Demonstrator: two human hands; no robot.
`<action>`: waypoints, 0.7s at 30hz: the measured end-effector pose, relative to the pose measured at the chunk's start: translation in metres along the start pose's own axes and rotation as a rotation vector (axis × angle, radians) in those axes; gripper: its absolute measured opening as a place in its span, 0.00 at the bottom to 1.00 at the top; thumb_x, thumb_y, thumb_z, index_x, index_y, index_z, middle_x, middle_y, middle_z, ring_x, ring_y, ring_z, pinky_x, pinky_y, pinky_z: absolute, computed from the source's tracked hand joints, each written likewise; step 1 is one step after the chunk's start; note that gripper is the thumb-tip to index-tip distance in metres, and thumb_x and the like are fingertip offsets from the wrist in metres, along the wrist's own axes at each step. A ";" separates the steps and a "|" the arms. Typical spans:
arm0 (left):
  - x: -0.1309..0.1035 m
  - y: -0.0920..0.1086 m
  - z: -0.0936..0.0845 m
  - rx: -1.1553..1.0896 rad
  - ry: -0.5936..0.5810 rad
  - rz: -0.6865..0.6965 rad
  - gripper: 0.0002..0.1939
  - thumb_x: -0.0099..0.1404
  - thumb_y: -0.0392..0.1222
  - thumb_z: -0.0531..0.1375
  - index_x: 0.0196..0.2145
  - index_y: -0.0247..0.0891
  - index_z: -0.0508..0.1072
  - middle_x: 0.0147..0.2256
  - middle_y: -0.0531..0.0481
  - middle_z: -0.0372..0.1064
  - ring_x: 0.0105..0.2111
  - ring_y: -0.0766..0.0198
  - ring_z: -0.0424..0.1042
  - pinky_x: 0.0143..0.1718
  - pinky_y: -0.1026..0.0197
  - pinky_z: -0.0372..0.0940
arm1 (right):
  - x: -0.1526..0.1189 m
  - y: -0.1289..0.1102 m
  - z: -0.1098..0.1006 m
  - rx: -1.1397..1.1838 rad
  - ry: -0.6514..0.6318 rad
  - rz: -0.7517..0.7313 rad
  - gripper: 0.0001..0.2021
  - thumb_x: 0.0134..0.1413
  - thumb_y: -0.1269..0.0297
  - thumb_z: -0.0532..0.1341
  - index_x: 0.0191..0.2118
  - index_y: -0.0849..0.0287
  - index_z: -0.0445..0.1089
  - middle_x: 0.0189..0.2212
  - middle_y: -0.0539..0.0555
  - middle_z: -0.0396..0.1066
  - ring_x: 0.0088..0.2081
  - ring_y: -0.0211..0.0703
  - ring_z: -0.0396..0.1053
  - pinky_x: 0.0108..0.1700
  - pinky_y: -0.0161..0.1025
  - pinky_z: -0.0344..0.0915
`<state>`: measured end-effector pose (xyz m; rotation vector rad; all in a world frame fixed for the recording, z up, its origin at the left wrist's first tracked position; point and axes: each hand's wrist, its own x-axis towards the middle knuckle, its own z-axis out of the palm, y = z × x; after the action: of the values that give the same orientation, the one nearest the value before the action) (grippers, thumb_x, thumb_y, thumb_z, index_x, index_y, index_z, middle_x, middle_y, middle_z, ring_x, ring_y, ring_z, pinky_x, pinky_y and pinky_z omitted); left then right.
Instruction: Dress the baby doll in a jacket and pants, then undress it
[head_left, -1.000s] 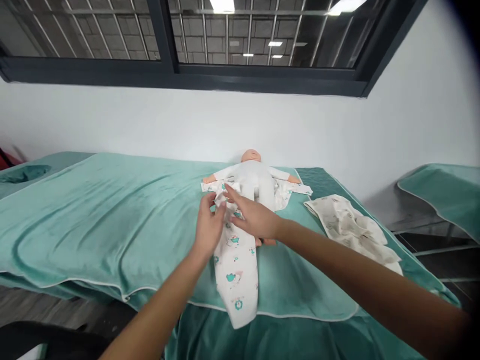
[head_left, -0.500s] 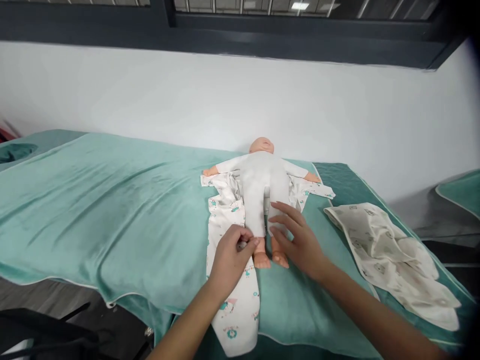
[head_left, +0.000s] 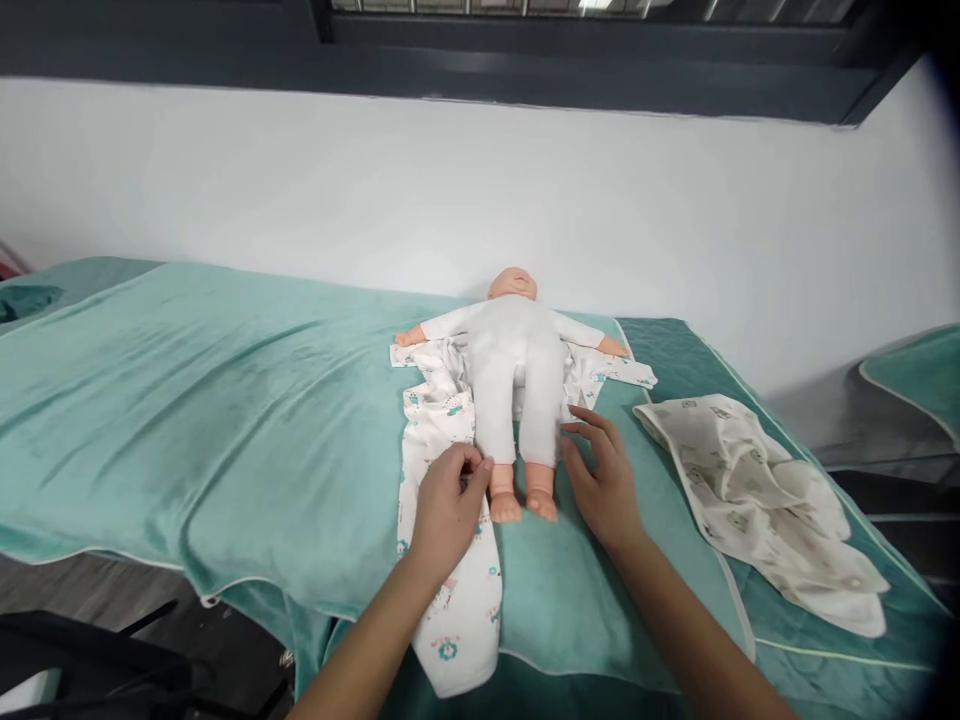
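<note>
A baby doll (head_left: 517, 335) in a white bodysuit lies on its back, arms spread and bare feet toward me. Under it is a white baby romper (head_left: 457, 650) printed with small teal and pink figures; its sleeves stick out below the doll's arms. One romper leg stretches toward me, left of the doll's legs. My left hand (head_left: 450, 505) lies over that leg, thumb and forefinger pinched on its cloth beside the doll's ankle. My right hand (head_left: 606, 485) is open, fingers curved and apart, its fingertips close beside the doll's other leg; whether they touch is unclear.
A teal blanket (head_left: 225, 420) covers the bed against a white wall (head_left: 300, 190). A crumpled cream printed cloth (head_left: 757, 500) lies at the right. Above runs a dark window frame (head_left: 585, 70). A black object (head_left: 82, 660) stands on the floor at lower left.
My right hand has shifted from over the doll's shin to the outer side of that leg. My left hand stays by the other ankle. The view has shifted slightly.
</note>
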<state>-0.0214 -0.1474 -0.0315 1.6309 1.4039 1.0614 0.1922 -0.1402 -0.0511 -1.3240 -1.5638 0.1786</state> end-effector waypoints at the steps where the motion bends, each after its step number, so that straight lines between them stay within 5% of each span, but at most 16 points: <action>1: 0.000 0.000 0.000 -0.010 0.009 -0.012 0.12 0.69 0.50 0.54 0.31 0.41 0.67 0.30 0.53 0.67 0.31 0.61 0.66 0.35 0.60 0.59 | 0.000 0.000 0.001 0.003 -0.007 0.004 0.08 0.63 0.65 0.57 0.46 0.54 0.69 0.55 0.59 0.66 0.58 0.50 0.63 0.62 0.55 0.59; 7: 0.005 0.003 0.005 -0.037 0.080 -0.046 0.13 0.69 0.52 0.54 0.32 0.42 0.66 0.29 0.54 0.68 0.30 0.62 0.67 0.34 0.61 0.60 | 0.002 0.000 0.000 0.076 -0.034 0.140 0.07 0.64 0.59 0.56 0.41 0.55 0.68 0.45 0.57 0.68 0.47 0.48 0.68 0.48 0.47 0.68; 14: 0.027 0.008 -0.002 0.001 0.064 -0.077 0.11 0.67 0.50 0.56 0.31 0.42 0.66 0.28 0.55 0.69 0.30 0.63 0.68 0.33 0.61 0.60 | 0.003 -0.005 -0.001 0.104 -0.179 0.313 0.14 0.63 0.49 0.55 0.34 0.54 0.64 0.27 0.49 0.66 0.31 0.44 0.64 0.35 0.41 0.61; 21: 0.064 0.030 0.005 -0.209 0.180 -0.077 0.12 0.64 0.44 0.59 0.45 0.41 0.70 0.48 0.46 0.72 0.51 0.59 0.70 0.57 0.55 0.60 | 0.023 0.003 -0.002 0.212 -0.093 0.406 0.15 0.62 0.48 0.56 0.36 0.55 0.66 0.30 0.49 0.67 0.33 0.43 0.65 0.37 0.39 0.63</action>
<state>-0.0007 -0.0883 0.0021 1.3491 1.4057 1.2900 0.1992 -0.1215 -0.0385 -1.4647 -1.2942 0.6490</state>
